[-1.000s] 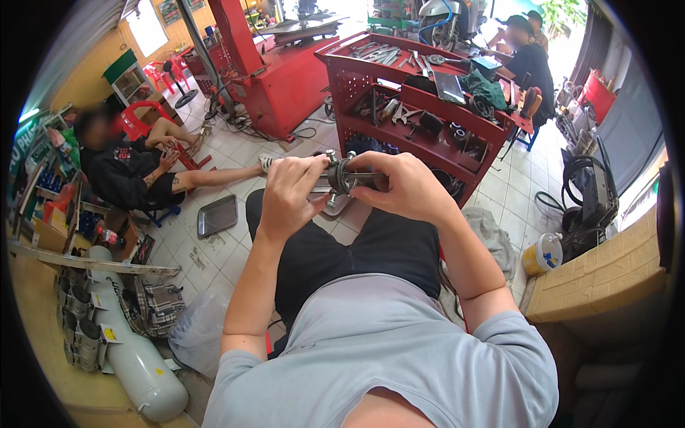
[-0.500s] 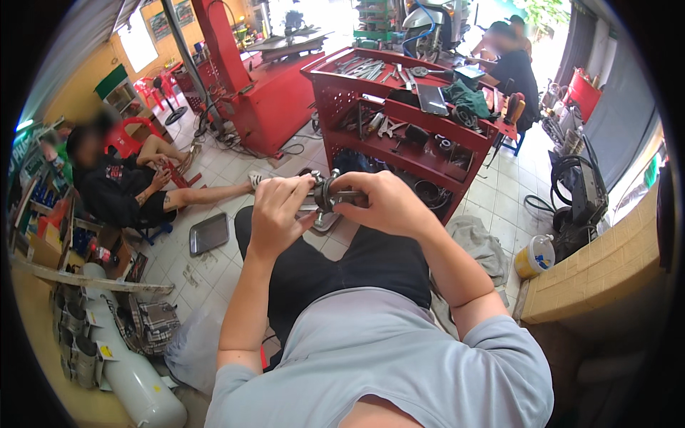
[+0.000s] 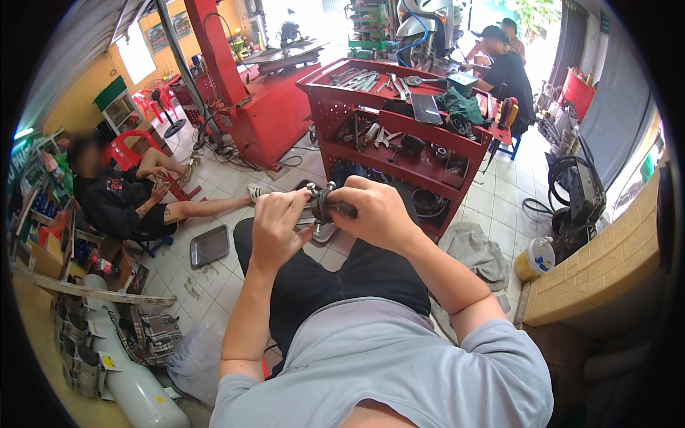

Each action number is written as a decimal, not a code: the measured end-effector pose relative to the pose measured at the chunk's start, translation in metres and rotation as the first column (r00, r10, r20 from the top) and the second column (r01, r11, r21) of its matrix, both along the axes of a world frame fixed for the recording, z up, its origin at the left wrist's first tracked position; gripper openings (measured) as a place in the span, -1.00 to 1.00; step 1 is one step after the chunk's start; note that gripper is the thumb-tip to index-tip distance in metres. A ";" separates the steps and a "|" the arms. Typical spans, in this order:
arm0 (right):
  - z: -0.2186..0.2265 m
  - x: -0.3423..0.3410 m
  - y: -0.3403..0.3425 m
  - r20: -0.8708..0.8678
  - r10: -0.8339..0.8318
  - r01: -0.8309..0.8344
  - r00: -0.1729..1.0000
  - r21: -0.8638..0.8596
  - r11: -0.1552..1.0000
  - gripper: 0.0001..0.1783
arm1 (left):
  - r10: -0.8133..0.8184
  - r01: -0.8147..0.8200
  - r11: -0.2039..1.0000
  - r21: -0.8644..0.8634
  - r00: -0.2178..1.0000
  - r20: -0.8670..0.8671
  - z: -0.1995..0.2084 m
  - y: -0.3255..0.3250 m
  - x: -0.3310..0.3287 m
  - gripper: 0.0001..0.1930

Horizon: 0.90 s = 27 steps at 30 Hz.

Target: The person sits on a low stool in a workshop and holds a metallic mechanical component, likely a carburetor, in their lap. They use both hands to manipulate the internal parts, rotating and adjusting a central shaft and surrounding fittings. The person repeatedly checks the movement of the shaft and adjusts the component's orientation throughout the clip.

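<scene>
Above my lap, both hands are closed on one dark metal part with a round body and bright bolts sticking out above and below. My left hand pinches its left side near the bolts, fingers bent. My right hand grips the shaft-like right end between thumb and fingers. The fingers partly hide the part, so its exact kind is unclear. Behind and below it, a metal tray on the floor shows only in part.
A red tool cart with wrenches, a phone and a green cloth stands ahead. At left a seated person stretches a leg toward me. A grey tray lies on the floor; a yellow-white bucket stands right.
The metal part has turned and tilted slightly between my fingers, and both hands keep their hold. My view has shifted a little.
</scene>
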State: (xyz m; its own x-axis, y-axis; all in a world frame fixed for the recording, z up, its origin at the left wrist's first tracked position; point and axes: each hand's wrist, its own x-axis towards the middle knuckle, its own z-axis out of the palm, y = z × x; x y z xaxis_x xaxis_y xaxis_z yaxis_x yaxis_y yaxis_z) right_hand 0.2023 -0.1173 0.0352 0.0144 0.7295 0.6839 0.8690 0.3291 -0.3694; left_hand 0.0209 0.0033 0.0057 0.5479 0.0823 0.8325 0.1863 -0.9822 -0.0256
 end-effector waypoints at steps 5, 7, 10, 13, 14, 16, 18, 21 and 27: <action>0.000 0.001 -0.001 0.024 -0.019 0.019 1.000 0.006 1.000 -0.77 | 0.005 -0.005 1.000 0.004 1.000 -0.001 -0.002 0.000 0.001 -0.33; 0.001 0.000 -0.001 0.001 -0.022 0.022 1.000 -0.008 1.000 -0.77 | 0.006 -0.006 1.000 0.010 1.000 0.007 -0.001 -0.001 0.001 -0.32; 0.000 0.000 -0.001 -0.067 -0.033 0.030 0.997 -0.050 0.998 -0.77 | 0.002 -0.002 1.000 0.004 1.000 0.014 -0.002 -0.003 0.002 -0.33; -0.001 0.001 0.000 -0.079 -0.043 0.035 0.996 -0.102 0.994 -0.76 | -0.009 0.009 1.000 0.005 1.000 0.010 -0.005 -0.002 0.003 -0.34; 0.000 0.002 -0.001 -0.074 -0.038 0.030 0.997 -0.111 0.993 -0.76 | -0.010 0.010 1.000 0.003 1.000 0.005 -0.004 -0.002 0.003 -0.34; 0.003 0.004 -0.003 -0.066 -0.026 0.017 0.997 -0.129 0.991 -0.76 | -0.009 0.009 1.000 -0.002 1.000 -0.006 -0.004 -0.002 0.002 -0.34; 0.003 0.004 -0.003 -0.043 -0.008 0.003 0.999 -0.127 0.992 -0.77 | -0.011 0.011 1.000 0.022 1.000 -0.012 -0.003 -0.001 0.002 -0.41; 0.002 0.005 -0.002 0.003 0.018 -0.018 1.000 -0.098 0.995 -0.79 | -0.028 0.029 0.999 0.022 0.999 -0.015 -0.003 0.000 0.002 -0.42; 0.006 0.006 -0.002 0.077 0.081 -0.078 0.994 -0.035 0.996 -0.81 | -0.051 0.051 0.998 -0.033 0.999 -0.001 0.002 -0.003 0.000 -0.35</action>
State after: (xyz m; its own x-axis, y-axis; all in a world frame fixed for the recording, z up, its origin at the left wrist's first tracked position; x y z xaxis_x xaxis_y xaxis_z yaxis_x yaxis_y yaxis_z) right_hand 0.2086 -0.1197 0.0407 -0.0971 0.7477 0.6569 0.8673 0.3874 -0.3127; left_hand 0.0213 -0.0001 0.0075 0.5535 0.0818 0.8288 0.1361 -0.9907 0.0068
